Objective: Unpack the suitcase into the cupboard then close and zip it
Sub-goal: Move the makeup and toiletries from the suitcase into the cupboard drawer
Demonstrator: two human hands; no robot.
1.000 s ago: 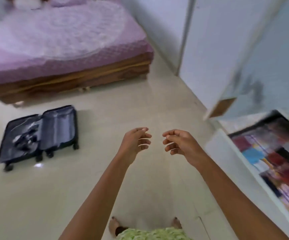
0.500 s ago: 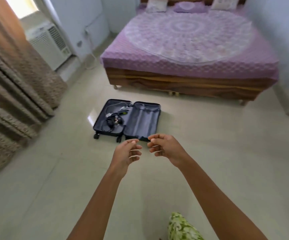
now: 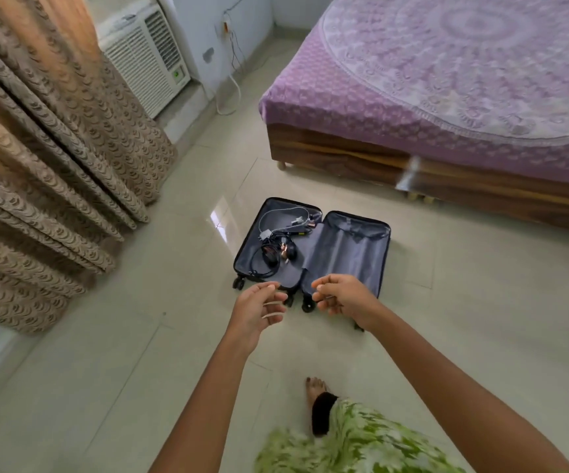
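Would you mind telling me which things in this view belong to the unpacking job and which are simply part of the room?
Belonging to the job:
suitcase, lying open on the floor
headphones in its left half
cables and charger beside them
left hand and right hand, both empty

Just part of the room:
bed
curtain
air conditioner

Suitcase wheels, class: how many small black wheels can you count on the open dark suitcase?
3: one at the near left corner, one and another between the hands. Others may be hidden behind the right hand.
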